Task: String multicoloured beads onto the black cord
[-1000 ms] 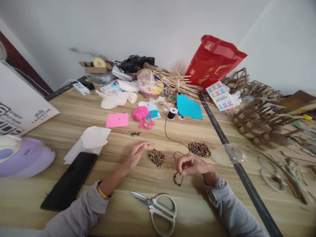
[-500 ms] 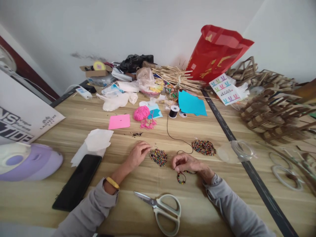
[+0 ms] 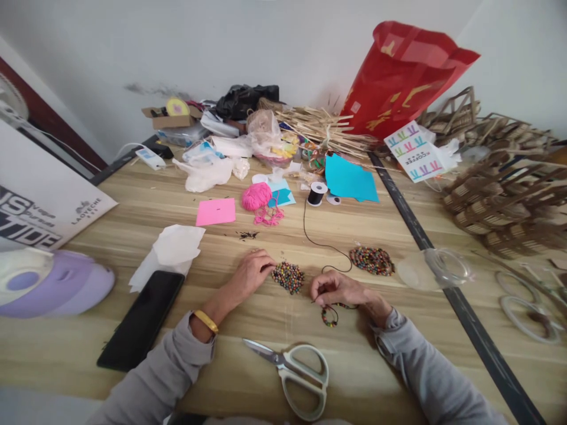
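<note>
My left hand point(image 3: 251, 271) is at the left edge of a heap of small multicoloured beads point(image 3: 289, 277), its thumb and fingertips drawn together. Whatever is between those fingertips is too small to make out. To the right of the heap, my right hand point(image 3: 337, 289) pinches a thin black cord. A short string of beads point(image 3: 329, 317) on that cord curls below the fingers, partly hidden by the hand. Black cord runs from a spool point(image 3: 317, 193) at the back toward the right hand. A coiled bundle of strung beads point(image 3: 372, 261) lies beyond that hand.
Scissors point(image 3: 292, 372) with pale handles lie in front, blades pointing left. A black phone point(image 3: 142, 321) and crumpled white paper point(image 3: 177, 248) are at left. Pink yarn point(image 3: 257, 196), a pink card point(image 3: 215, 212) and blue sheets point(image 3: 351, 178) are farther back. Woven baskets point(image 3: 509, 206) stand at right.
The whole view has shifted slightly, with most things appearing a little farther right and higher. Both hands keep nearly the same pose beside the beads.
</note>
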A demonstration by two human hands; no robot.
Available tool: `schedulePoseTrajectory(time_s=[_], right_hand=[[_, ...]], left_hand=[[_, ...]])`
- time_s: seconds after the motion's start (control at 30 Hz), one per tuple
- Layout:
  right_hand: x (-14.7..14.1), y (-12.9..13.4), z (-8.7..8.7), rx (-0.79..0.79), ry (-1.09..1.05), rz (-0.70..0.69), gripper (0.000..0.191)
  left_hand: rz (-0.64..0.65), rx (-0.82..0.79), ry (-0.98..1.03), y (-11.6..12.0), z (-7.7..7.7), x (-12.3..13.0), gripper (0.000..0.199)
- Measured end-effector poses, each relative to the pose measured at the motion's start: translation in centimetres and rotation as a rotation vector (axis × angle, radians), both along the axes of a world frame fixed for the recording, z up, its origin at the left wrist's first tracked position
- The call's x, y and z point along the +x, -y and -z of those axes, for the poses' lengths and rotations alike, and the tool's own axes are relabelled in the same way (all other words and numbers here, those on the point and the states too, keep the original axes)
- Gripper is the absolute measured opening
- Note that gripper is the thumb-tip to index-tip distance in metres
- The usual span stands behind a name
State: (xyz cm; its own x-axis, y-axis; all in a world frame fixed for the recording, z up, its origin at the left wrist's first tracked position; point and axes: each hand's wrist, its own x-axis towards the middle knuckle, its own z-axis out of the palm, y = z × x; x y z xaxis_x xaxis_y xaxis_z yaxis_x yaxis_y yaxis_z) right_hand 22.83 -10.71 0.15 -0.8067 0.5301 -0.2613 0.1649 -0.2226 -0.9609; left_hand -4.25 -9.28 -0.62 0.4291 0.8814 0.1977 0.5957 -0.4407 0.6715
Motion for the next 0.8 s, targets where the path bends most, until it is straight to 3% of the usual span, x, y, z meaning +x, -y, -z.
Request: schedulePoseTrajectory(time_s=[0.2, 0.37, 0.53, 0.6, 0.8], right_hand=[[-0.1, 0.2, -0.2, -0.027, 0.000, 0.015, 0.037], [-0.3, 0.4, -0.3, 0.034, 0.020, 0.048, 0.038], [-1.6, 1.9, -0.4, 0.124, 0.071, 0.185, 0.035], [-2.3, 2.8, -0.5, 0.213, 0.120, 0.275, 0.031], [-3.9, 4.7, -0.7, 0.621, 0.095, 0.464, 0.023]], left_hand=[[-0.014, 0.000, -0.013, -0.1, 0.2, 0.1, 0.010], [-0.115, -0.087, 0.149, 0.3, -1.3, 0.2, 0.007], [-0.096, -0.376, 0.417, 2.1, -2.8, 0.5, 0.009], [-0.065, -0.496, 0.530, 3.0, -3.0, 0.8, 0.012], [-0.020, -0.721, 0.573, 4.9, -2.5, 1.4, 0.015]])
